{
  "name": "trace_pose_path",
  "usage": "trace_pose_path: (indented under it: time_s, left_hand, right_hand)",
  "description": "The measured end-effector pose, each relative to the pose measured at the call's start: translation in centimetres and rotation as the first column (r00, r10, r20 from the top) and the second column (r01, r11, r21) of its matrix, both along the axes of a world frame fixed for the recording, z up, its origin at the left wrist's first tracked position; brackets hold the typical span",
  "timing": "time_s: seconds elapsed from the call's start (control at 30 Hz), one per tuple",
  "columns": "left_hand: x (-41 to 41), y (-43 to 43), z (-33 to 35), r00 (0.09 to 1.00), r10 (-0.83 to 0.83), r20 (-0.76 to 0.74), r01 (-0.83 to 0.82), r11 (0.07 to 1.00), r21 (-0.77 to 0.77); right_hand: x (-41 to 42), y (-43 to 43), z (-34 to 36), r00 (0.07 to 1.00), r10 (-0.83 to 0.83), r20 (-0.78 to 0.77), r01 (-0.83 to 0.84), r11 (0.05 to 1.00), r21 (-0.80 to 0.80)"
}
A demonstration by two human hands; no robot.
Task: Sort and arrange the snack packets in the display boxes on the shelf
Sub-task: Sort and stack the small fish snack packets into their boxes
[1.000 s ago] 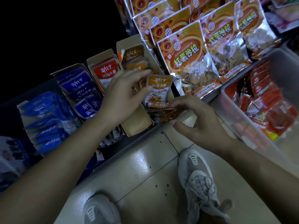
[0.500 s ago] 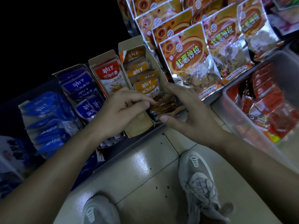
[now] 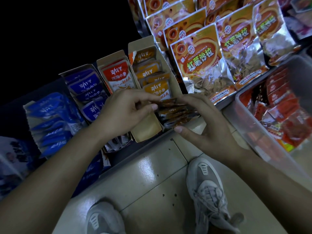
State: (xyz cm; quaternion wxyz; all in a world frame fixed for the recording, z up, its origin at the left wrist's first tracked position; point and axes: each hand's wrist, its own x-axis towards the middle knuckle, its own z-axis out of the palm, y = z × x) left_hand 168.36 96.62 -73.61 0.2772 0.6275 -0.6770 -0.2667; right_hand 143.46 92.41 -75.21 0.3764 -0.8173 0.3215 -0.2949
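Blue pile (image 3: 49, 115): many blue packets lie in a torn-open box at the left end of the shelf (image 3: 135, 150).
Blue box (image 3: 74, 72): just right of the blue pile. It holds blue packets with white words, one over the other.
Red box (image 3: 111, 56): a brown card box next to the blue box. One red and white packet (image 3: 118, 75) stands at its back. The near part of the box is hidden under the left hand.
Left hand (image 3: 125, 112): it is over the red box, fingers curled. Thumb and fingers pinch the left end of the brown packets.
Orange box (image 3: 141, 43): the next box to the right, touching the red box. Orange packets (image 3: 156, 89) stand in a row from back to front.
Brown packets (image 3: 175, 112): a small stack held between both hands, at the near end of the orange box, by the front edge of the shelf.
Right hand (image 3: 207, 125): it wraps around the right end of the stack, fingers on the far side and thumb on the near side.
Big bags (image 3: 199, 65): shiny orange bags stand in rows to the right of the orange box.
Clear tub (image 3: 253, 132): it is at the far right and is full of red packs (image 3: 287, 115).
Floor (image 3: 152, 183): pale tiles below the shelf, with two grey shoes (image 3: 207, 188) on them.
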Motion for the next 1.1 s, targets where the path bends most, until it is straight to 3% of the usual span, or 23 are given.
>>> trace_pose_path:
  time_s: [0.23, 0.43, 0.7, 0.8, 1.1]
  left_hand:
    - [-0.6, -0.7, -0.1, 0.997, 0.062, -0.05, -0.064, 0.997, -0.047]
    - [-1.2, -1.0, 0.8, 0.993, 0.059, -0.105, -0.079, 0.979, -0.188]
    - [-1.4, -0.1, 1.1, 0.977, -0.002, -0.212, -0.008, 0.999, -0.045]
    - [-1.6, -0.1, 1.1, 0.982, 0.012, -0.19, -0.025, 0.998, -0.065]
    - [-0.5, -0.2, 0.9, 0.995, 0.007, -0.096, -0.02, 0.99, -0.139]
  right_hand:
    - [0.2, 0.3, -0.3, 0.998, -0.056, 0.043, 0.058, 0.997, -0.057]
    - [0.2, 0.6, -0.5, 0.993, -0.087, 0.08, 0.082, 0.995, 0.059]
    - [1.0, 0.3, 0.1, 0.993, -0.044, 0.107, 0.018, 0.972, 0.233]
    - [1.1, 0.2, 0.2, 0.999, -0.015, 0.053, 0.005, 0.981, 0.192]
    - [1.5, -0.1, 0.5, 0.996, -0.004, 0.093, -0.009, 0.991, 0.134]
